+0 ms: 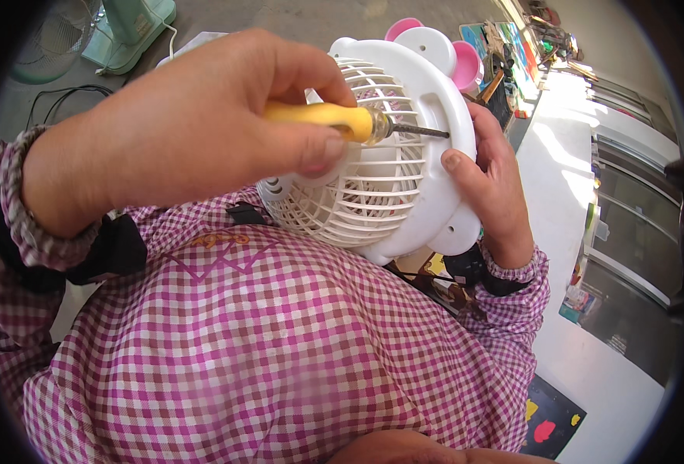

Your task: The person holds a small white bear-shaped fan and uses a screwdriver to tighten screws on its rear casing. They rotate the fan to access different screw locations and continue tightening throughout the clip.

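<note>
A small white fan (415,73) with a round slatted grille (384,185) is held up in front of my chest, tilted. My left hand (202,131) is closed around a screwdriver (318,116) with a yellow handle. Its dark shaft crosses the grille, and the tip meets a small recess in the white rim. On the opposite side, my right hand (496,178) grips the rim, thumb on the front; most of its fingers are hidden behind. White rounded lobes (452,230) stick out from the rim. Pink round parts (467,66) show behind its far edge.
At the far left stands a green fan base (133,39), with a black cord (67,91) on the floor. Tools and scraps (500,73) lie at the far right, beside a long white surface (554,185). A dark board with coloured patches (550,417) is at the lower right.
</note>
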